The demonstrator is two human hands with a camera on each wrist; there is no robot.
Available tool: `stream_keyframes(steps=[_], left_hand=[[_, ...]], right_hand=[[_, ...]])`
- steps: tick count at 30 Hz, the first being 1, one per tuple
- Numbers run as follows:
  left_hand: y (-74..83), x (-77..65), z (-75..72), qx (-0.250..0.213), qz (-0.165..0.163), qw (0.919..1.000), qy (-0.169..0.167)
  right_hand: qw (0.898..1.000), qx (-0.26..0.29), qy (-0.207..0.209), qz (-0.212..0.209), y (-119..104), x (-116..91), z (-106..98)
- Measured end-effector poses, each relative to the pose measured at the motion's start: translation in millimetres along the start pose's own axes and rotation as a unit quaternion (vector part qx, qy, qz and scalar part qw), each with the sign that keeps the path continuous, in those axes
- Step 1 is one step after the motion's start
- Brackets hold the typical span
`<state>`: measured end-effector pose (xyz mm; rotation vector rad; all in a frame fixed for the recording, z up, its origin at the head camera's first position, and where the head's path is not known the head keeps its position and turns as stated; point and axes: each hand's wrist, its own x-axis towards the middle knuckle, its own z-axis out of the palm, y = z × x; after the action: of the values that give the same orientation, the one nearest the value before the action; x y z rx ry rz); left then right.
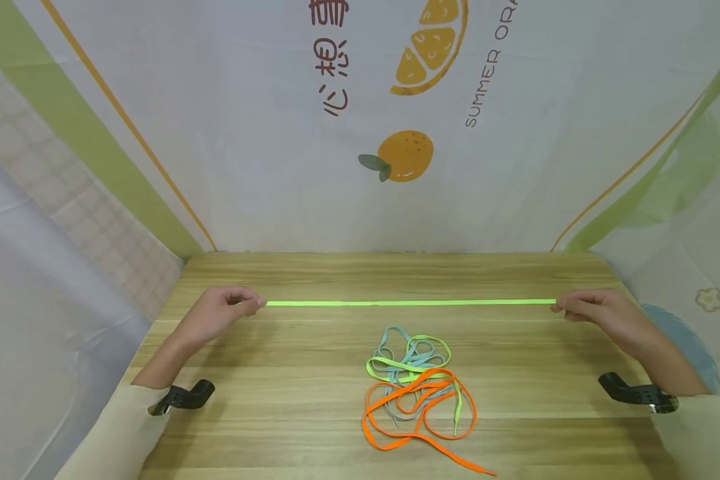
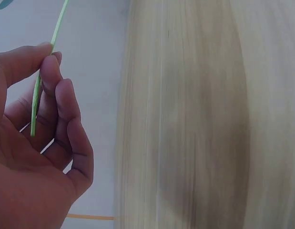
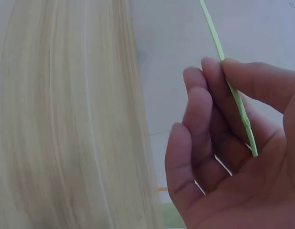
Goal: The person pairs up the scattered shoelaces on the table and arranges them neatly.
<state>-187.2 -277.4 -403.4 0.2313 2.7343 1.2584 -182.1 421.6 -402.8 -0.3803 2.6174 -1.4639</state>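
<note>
A bright green shoelace (image 1: 408, 303) is stretched straight and level between both hands, over the far part of the table. My left hand (image 1: 225, 308) pinches one end between thumb and fingertips; in the left wrist view a short tail of the green lace (image 2: 35, 112) hangs into the palm. At the other end my right hand (image 1: 597, 313) pinches the lace the same way, and its tail (image 3: 245, 117) lies along the inside of the fingers in the right wrist view. Nearer me lies a loose tangle: an orange shoelace (image 1: 396, 443), another green shoelace (image 1: 375, 370) and pale blue-grey lacing (image 1: 384, 350).
The wooden table (image 1: 264, 413) ends at a white printed cloth (image 1: 264, 167) hanging behind it. More cloth hangs at the left (image 1: 30, 267) and right. Each wrist carries a black camera mount, the left one (image 1: 192, 395) and the right one (image 1: 627, 390).
</note>
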Motion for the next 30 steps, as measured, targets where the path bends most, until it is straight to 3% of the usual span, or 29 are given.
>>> stream_keyframes(steps=[9, 15, 30], left_hand=[[-2.1, 5.3, -3.0, 0.029, -0.013, 0.9992, 0.025], [-2.5, 11.6, -2.4, 0.043, -0.017, 0.9978, 0.047], [-1.6, 47.7, 8.5, 0.04, -0.033, 0.9946, 0.089]], right_hand=[[0.999, 0.023, 0.038, 0.026, 7.2, 4.2, -1.5], [0.995, -0.008, 0.072, 0.064, 10.2, 12.4, 0.8], [0.982, 0.006, 0.135, 0.132, 9.9, 43.9, 12.2]])
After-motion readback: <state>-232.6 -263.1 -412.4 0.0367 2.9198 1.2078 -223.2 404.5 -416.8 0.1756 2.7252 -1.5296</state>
